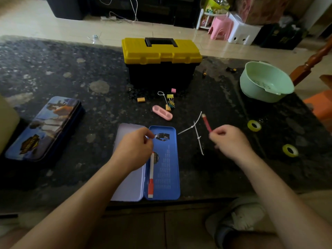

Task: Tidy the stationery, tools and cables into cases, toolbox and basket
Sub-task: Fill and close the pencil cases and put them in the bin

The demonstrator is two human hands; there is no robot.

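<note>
Now, red pencil (206, 124) held ready for the open case (167, 168)
The right hand (230, 141) pinches it just right of the case, likely to join the marker (151, 173) inside; the left hand (133, 148) curls over the case, its grasp unclear

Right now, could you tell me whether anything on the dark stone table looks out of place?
Nothing looks damaged or spilled. Loose white plastic cable ties lie crossed beside the open blue tin pencil case, and small coloured binder clips sit scattered before the closed yellow-lidded black toolbox. The right hand pinches a red pencil.
</note>
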